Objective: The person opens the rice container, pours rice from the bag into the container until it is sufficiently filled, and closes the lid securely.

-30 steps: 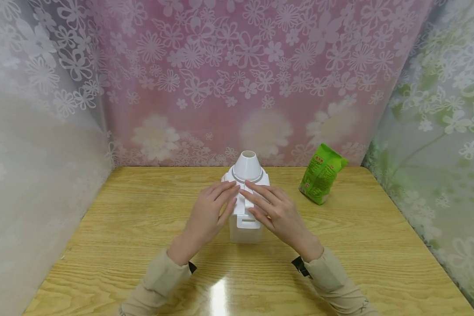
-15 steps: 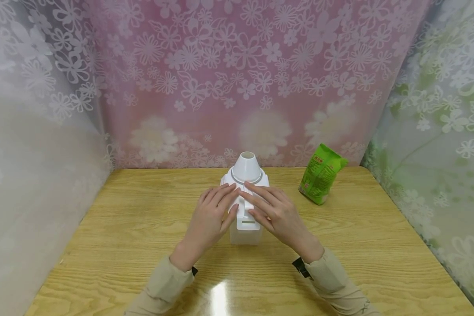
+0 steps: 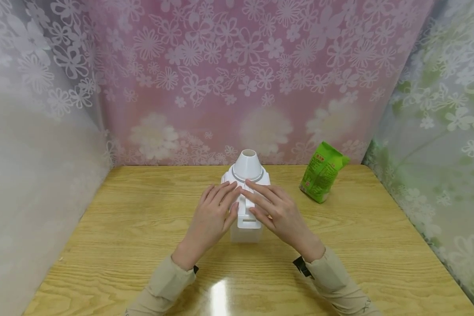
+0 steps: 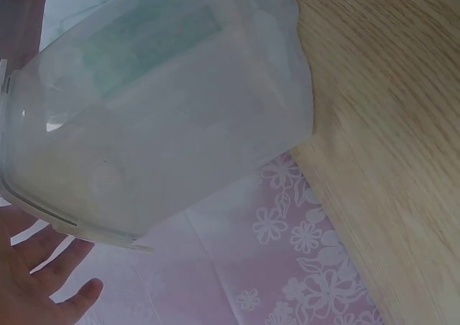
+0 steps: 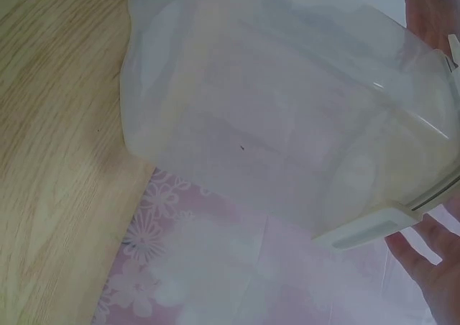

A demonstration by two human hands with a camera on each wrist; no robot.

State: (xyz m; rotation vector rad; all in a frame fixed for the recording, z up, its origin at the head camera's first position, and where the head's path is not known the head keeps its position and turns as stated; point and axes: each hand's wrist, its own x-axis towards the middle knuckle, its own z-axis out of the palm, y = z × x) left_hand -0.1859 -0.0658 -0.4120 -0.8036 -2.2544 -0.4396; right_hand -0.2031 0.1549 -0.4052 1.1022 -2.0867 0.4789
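Note:
A translucent plastic storage container (image 3: 245, 235) with a white lid (image 3: 249, 223) stands upright on the table, between both hands. A white cone-shaped cap (image 3: 248, 166), open at its narrow top, sits on the lid's far part. From the left, my left hand (image 3: 210, 216) lays its extended fingertips on the lid, thumb towards the near edge. My right hand (image 3: 281, 211) does the same from the right, fingers spread and nearly meeting the left ones. Both wrist views show the see-through container wall, with the left hand (image 4: 39, 285) and right hand (image 5: 438, 271) by its lid rim.
A green printed bag (image 3: 323, 173) stands on the wood-grain table (image 3: 150, 197) at the back right, slightly tilted. Flowered curtains hang behind, with a pink one (image 3: 205, 123) at the back and paler ones on both sides.
My left hand has shifted slightly, its fingers a little more spread and its wrist a touch further right. The right hand, container and green bag stay as they were.

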